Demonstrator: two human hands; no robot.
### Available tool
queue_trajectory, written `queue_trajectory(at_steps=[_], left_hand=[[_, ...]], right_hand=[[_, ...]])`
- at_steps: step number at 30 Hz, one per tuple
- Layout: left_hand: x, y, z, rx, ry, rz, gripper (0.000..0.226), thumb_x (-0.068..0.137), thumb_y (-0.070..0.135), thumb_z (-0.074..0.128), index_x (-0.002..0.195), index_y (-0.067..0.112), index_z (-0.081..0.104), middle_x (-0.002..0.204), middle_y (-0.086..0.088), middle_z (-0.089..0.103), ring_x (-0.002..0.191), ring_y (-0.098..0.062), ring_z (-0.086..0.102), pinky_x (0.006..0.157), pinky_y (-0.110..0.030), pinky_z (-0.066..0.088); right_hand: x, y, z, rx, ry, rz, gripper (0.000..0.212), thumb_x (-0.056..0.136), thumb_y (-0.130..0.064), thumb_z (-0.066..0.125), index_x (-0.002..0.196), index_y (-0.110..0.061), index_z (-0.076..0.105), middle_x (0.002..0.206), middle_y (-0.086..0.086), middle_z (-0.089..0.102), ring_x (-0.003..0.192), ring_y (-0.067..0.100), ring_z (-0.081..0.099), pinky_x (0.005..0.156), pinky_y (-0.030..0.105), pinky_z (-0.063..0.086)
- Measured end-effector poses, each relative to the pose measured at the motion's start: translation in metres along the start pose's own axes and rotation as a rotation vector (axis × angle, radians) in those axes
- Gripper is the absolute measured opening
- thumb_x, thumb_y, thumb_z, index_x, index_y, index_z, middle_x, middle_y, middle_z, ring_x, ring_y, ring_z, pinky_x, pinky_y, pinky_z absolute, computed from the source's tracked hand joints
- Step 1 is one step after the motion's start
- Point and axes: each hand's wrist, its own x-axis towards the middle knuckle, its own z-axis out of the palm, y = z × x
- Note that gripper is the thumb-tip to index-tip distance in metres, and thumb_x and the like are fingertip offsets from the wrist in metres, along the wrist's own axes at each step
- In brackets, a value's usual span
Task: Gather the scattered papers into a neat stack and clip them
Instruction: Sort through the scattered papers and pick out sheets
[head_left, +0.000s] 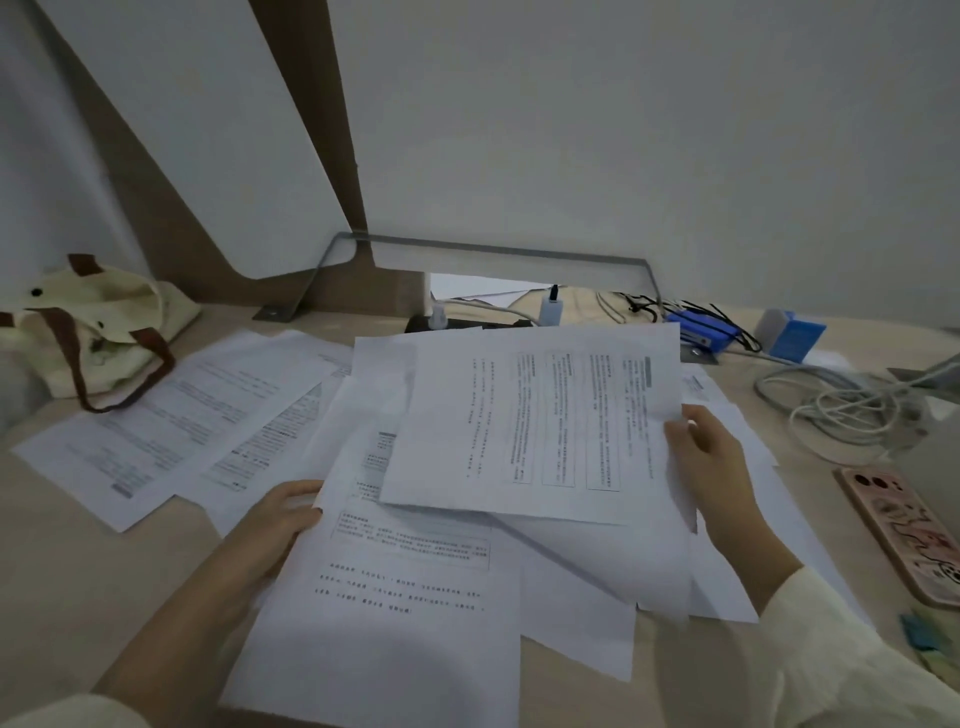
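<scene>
Head view puts our two hands on either side of a loose pile of papers (467, 519) on the desk (78, 571). Nearest to us, our left hand (275, 525) curls around the left edge of a printed sheet (395, 597) whose long axis runs from that grip toward our body, fingers tucked under it, so we judge it closed on paper. Our right hand (711, 467) pinches the right edge of the top sheet (540, 426), thumb on its face; that page lies crosswise, long axis running leftward from this grip and lifted a little off the pile. Between the two grips the sheets fan out at differing angles, not squared.

Beyond the left grip, up and to its left, two more printed pages (171, 421) lie flat and apart from the pile, slanting away toward a cloth bag (98, 332). Our left hand is clearly the nearer one to them, so we judge the gathering turns on that hand reaching out and left while the right keeps the pile. Right of the right grip lies a phone (904, 535), and past it tangled cables (841, 405). Farthest off sits a blue stapler-like thing (696, 327); we cannot make out any clip for certain
</scene>
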Motion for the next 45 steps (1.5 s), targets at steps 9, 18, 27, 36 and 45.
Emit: queue_trajectory(at_steps=[9,18,27,36,45], left_hand=[[0.002,0.017,0.014,-0.273,-0.08,0.068,0.011,0.093,0.029,0.05,0.095,0.025,0.06,0.101,0.002,0.063,0.094,-0.015,0.059,0.096,-0.035,0.041],[0.004,0.005,-0.012,-0.061,-0.177,0.037,0.037,0.074,0.047,0.072,0.103,0.024,0.069,0.093,-0.003,0.073,0.08,-0.02,0.064,0.073,-0.032,0.05],[0.005,-0.011,-0.003,-0.344,0.012,0.011,0.031,0.089,0.019,0.059,0.119,0.014,0.061,0.113,-0.007,0.068,0.103,-0.024,0.062,0.088,-0.035,0.048],[0.0,-0.013,0.001,-0.473,0.067,-0.01,0.035,0.093,0.021,0.051,0.127,0.01,0.052,0.112,-0.006,0.064,0.1,-0.021,0.06,0.085,-0.034,0.047],[-0.028,-0.013,-0.003,-0.41,-0.069,-0.069,0.016,0.084,0.012,0.062,0.097,0.007,0.069,0.099,-0.014,0.073,0.097,-0.032,0.065,0.089,-0.042,0.05]], right_hand=[[-0.008,-0.013,0.017,-0.001,-0.434,-0.037,0.017,0.097,-0.015,0.044,0.093,-0.019,0.061,0.086,-0.003,0.069,0.07,0.002,0.065,0.059,0.014,0.044],[0.006,-0.024,0.029,-0.374,-0.476,-0.094,0.009,0.096,-0.017,0.045,0.09,-0.018,0.052,0.086,0.014,0.061,0.077,0.022,0.053,0.066,0.029,0.04],[-0.016,0.004,0.0,0.023,-0.729,0.318,0.042,0.081,-0.031,0.068,0.119,-0.019,0.054,0.11,0.004,0.067,0.096,0.024,0.067,0.083,0.034,0.054],[-0.008,-0.011,-0.034,0.047,-0.072,0.05,0.016,0.09,-0.005,0.052,0.078,-0.008,0.063,0.078,0.014,0.061,0.08,0.029,0.057,0.07,0.037,0.049],[-0.061,-0.062,-0.007,-0.205,-0.024,-0.707,0.04,0.088,0.005,0.051,0.109,-0.028,0.061,0.101,-0.023,0.059,0.095,-0.02,0.051,0.079,-0.002,0.038]])
